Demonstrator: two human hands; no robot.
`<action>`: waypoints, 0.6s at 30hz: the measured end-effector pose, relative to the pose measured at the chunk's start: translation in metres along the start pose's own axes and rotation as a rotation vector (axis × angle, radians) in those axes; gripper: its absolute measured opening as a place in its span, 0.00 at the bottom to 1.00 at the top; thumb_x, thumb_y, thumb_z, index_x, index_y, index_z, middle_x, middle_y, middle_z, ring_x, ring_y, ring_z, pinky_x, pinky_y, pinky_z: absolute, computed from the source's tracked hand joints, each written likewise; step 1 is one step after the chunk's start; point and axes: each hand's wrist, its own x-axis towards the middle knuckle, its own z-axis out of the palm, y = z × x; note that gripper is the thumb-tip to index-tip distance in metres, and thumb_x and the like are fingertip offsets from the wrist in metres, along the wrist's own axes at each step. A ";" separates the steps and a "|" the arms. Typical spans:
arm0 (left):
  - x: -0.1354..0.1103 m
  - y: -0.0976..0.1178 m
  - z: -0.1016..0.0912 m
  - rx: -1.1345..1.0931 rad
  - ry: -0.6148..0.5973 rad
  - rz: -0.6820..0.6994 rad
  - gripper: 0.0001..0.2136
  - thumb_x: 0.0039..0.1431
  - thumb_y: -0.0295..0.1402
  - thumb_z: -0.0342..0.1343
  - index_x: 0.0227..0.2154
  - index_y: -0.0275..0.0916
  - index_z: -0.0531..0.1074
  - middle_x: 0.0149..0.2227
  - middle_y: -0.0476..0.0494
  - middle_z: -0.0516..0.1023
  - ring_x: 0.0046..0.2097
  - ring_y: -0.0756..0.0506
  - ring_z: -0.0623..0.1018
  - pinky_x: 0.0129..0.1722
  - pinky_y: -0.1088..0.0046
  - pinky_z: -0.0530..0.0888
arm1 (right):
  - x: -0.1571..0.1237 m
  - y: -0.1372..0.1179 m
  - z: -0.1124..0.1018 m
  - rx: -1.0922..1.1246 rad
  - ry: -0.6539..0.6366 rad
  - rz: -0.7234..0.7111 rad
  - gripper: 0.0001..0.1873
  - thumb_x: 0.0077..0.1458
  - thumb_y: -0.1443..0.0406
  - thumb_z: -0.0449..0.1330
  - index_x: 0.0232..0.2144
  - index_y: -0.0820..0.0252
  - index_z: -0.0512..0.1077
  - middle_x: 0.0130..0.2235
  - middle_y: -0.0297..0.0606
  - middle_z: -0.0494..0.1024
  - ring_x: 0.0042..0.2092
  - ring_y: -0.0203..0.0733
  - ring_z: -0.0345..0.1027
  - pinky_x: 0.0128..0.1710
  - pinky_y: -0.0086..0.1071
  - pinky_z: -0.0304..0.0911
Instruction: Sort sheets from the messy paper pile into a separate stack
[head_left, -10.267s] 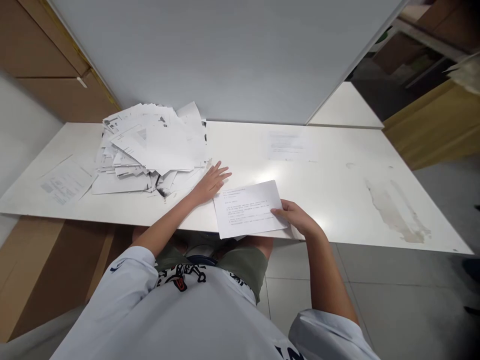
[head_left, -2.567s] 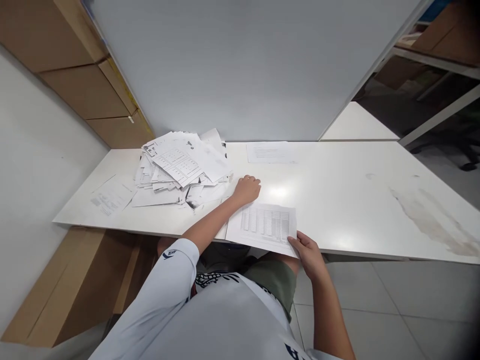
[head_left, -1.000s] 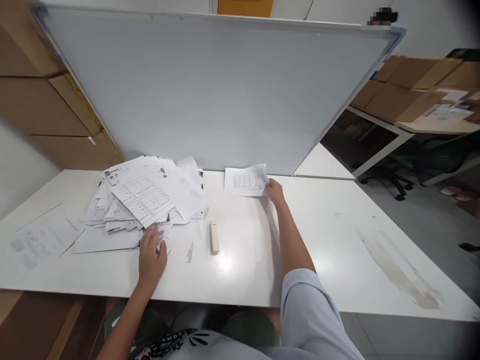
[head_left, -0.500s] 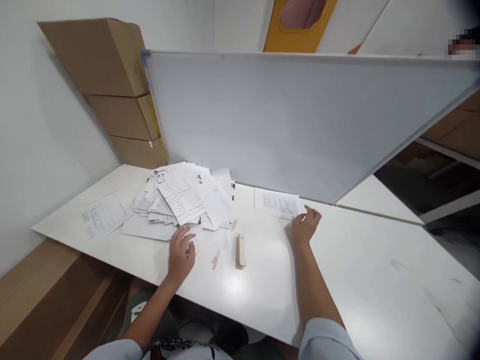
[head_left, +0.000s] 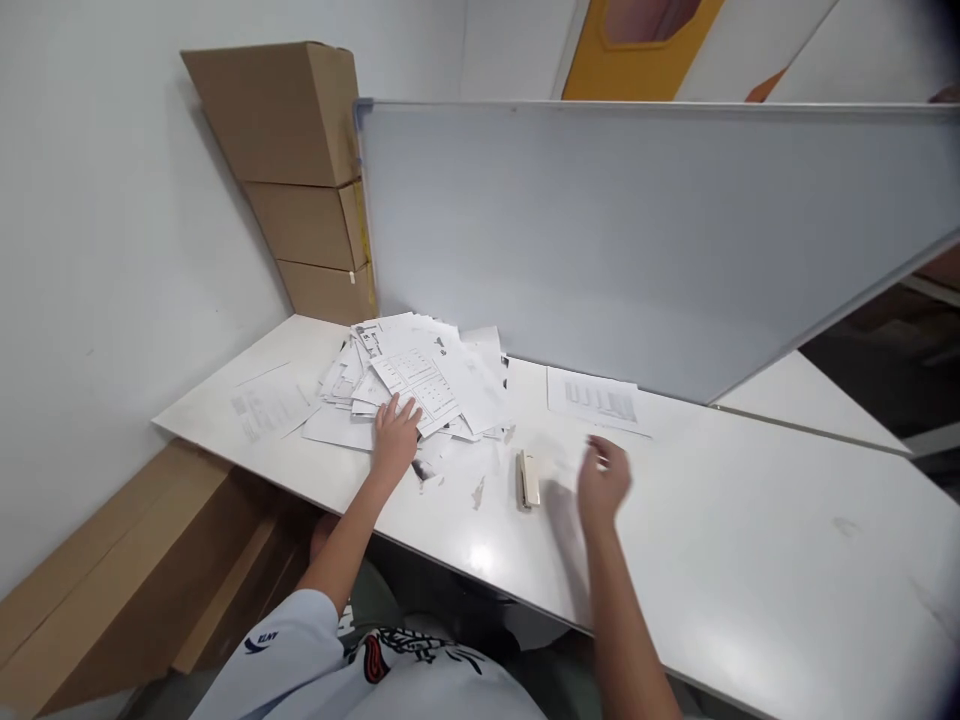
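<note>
My left hand point(head_left: 395, 437) rests on the near edge of a loose pile of printed papers point(head_left: 480, 390), its fingers spread over a sheet with a table on it. Above the white table, my right hand point(head_left: 604, 482) is slightly blurred; its fingers are loosely curled with a gap at the thumb, and nothing shows in them. Between my hands lies a cream stapler point(head_left: 528, 480), apart from both. Beyond my right hand, a printed sheet point(head_left: 600, 402) lies flat near the foot of the whiteboard.
The whiteboard point(head_left: 600, 240) stands upright along the table's back. Stacked cardboard boxes point(head_left: 300, 220) stand at the back left corner. Another printed sheet point(head_left: 270, 405) lies left of the pile. An open cardboard box point(head_left: 127, 590) is below the table's left edge.
My right hand has drawn back toward me, away from the sheet by the whiteboard. My left hand has moved forward onto the pile. The view has turned left.
</note>
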 end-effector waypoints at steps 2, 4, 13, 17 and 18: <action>-0.004 -0.003 0.002 -0.005 0.018 0.042 0.18 0.61 0.22 0.48 0.50 0.41 0.76 0.58 0.42 0.74 0.66 0.34 0.62 0.65 0.45 0.56 | -0.016 -0.047 0.033 -0.035 -0.384 -0.168 0.20 0.59 0.61 0.48 0.48 0.62 0.72 0.50 0.50 0.75 0.52 0.49 0.68 0.53 0.42 0.63; -0.011 -0.005 0.003 -0.011 0.058 0.052 0.17 0.62 0.23 0.48 0.49 0.40 0.76 0.56 0.41 0.75 0.66 0.34 0.63 0.65 0.45 0.57 | -0.023 -0.087 0.068 -0.163 -0.719 -0.301 0.27 0.59 0.63 0.53 0.59 0.66 0.65 0.64 0.53 0.63 0.64 0.51 0.56 0.61 0.42 0.55; -0.063 -0.031 -0.017 0.008 0.144 0.149 0.16 0.63 0.23 0.47 0.48 0.38 0.76 0.55 0.39 0.76 0.65 0.33 0.64 0.61 0.46 0.63 | -0.039 -0.124 0.081 -0.241 -0.977 -0.206 0.29 0.60 0.73 0.45 0.62 0.56 0.64 0.59 0.41 0.72 0.58 0.48 0.68 0.54 0.40 0.64; -0.089 -0.017 -0.033 -0.007 0.180 0.321 0.18 0.62 0.20 0.46 0.50 0.37 0.74 0.51 0.40 0.79 0.60 0.36 0.71 0.61 0.49 0.63 | -0.074 -0.125 0.059 -0.067 -0.924 -0.399 0.28 0.59 0.73 0.46 0.59 0.59 0.69 0.62 0.42 0.68 0.62 0.46 0.62 0.61 0.43 0.58; -0.097 -0.013 -0.038 -0.016 0.190 0.369 0.18 0.62 0.20 0.45 0.51 0.36 0.73 0.49 0.40 0.80 0.57 0.38 0.74 0.60 0.51 0.65 | -0.087 -0.124 0.054 -0.047 -0.947 -0.466 0.27 0.58 0.74 0.47 0.58 0.60 0.70 0.62 0.44 0.68 0.62 0.47 0.62 0.62 0.44 0.57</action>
